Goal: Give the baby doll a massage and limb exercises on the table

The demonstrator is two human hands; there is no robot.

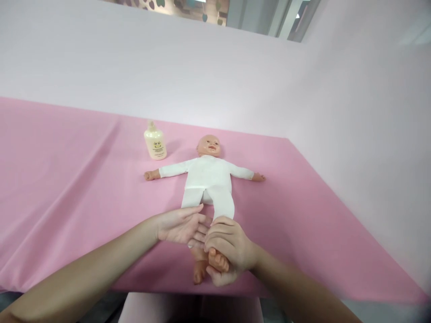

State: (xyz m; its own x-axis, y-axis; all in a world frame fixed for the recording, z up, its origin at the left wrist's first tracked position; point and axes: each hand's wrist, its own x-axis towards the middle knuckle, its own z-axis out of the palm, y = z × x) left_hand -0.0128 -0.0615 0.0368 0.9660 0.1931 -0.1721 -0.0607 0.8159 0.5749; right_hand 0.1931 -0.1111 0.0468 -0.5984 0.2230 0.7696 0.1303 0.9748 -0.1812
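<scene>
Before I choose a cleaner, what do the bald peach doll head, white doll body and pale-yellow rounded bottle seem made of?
Doll head: probably vinyl or similar plastic, glossy, by its glints.
Doll body: likely fabric, matte, with a crease across the hips.
Bottle: perhaps plastic, smooth, slightly shiny with highlights; glass can't be ruled out.

Setting: indoor room or booth, apparently for infant-care practice; exact kind not determinable.
Evidence: bald plastic baby doll with white cloth body [209,172] laid face-up on a pink cloth table cover [289,193]; cream plastic pump bottle with printed label [156,144] upright nearby; plain white partition [168,67] behind; past its top edge, small heart-shaped hanging ornaments [204,18] and a flat grey panel [252,17].
</scene>
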